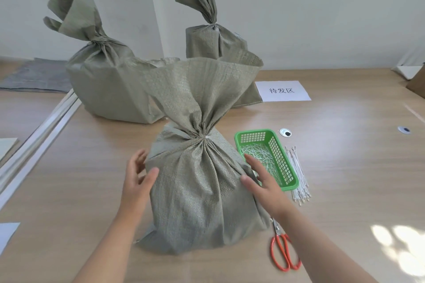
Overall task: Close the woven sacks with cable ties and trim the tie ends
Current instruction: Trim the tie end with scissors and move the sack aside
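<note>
A grey-green woven sack point(200, 190) stands upright in front of me, its neck gathered and cinched by a white cable tie point(207, 137). My left hand point(138, 172) rests against the sack's left side, fingers spread. On the sack's right shoulder lies my right hand point(259, 179), also with spread fingers. Neither hand holds anything. Red-handled scissors point(284, 250) lie on the table at the sack's right base. A bundle of white cable ties point(297, 174) lies beside a green basket point(282, 161).
Two more tied sacks stand behind, one at the left point(103, 85) and one further back point(211, 41). The green basket holds trimmed tie ends. A white paper label point(282, 91) lies at the right rear. Folded grey sacks point(36, 76) lie far left.
</note>
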`<act>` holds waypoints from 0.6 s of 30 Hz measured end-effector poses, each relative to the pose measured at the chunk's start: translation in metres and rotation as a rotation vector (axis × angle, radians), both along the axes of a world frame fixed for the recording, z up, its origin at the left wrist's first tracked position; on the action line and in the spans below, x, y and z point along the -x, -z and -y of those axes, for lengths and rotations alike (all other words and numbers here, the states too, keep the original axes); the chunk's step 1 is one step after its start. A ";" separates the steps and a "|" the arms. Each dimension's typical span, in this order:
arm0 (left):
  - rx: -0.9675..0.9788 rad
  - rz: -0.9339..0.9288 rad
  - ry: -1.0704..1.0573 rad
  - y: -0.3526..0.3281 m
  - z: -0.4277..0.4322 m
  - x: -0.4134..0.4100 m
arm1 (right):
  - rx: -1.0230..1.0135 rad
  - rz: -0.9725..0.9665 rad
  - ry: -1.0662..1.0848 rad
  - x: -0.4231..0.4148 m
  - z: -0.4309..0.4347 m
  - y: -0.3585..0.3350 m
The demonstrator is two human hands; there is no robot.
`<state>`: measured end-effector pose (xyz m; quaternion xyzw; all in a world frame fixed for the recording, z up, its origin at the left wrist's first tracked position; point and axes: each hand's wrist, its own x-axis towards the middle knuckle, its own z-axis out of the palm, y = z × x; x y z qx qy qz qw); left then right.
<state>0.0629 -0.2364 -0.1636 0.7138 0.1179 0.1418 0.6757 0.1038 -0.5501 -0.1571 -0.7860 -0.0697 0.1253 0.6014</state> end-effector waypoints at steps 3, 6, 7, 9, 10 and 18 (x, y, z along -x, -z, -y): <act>0.097 -0.161 0.081 0.025 0.010 0.021 | 0.013 -0.045 -0.104 0.002 -0.006 0.003; 0.191 -0.262 0.097 0.041 0.016 0.032 | 0.040 -0.082 -0.115 0.004 -0.007 0.012; 0.208 -0.280 0.102 0.043 0.016 0.033 | 0.036 -0.092 -0.130 0.004 -0.007 0.014; 0.250 -0.307 0.103 0.043 0.018 0.033 | 0.066 -0.070 -0.143 0.007 -0.010 0.016; 0.266 -0.311 0.103 0.041 0.021 0.032 | 0.078 -0.054 -0.147 0.007 -0.011 0.017; 0.277 -0.297 0.023 0.015 0.030 0.037 | -0.004 0.018 -0.143 0.015 -0.009 0.010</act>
